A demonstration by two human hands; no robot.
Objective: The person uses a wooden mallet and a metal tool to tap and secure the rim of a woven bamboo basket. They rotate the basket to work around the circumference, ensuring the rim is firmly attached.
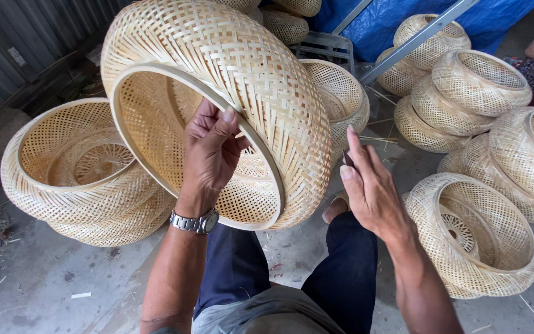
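Gripping the rim from inside, the left hand is seen clamped on a large woven bamboo basket, which is held tilted in the air above the knees, its opening turned toward the wearer. The right hand is kept just beside the basket's lower edge; a small dark tool seems to be pinched between thumb and fingers, though it is too hidden to be told for certain. A slip could be judged likely if the single-handed hold on the thin rim loosens, and the weave could be nicked or a strip snapped if the tool is pressed in at a bad angle. No packages, labels or signs are made out; only stacked baskets at the left, more baskets at the right, a blue tarpaulin and a grey crate behind are shown.
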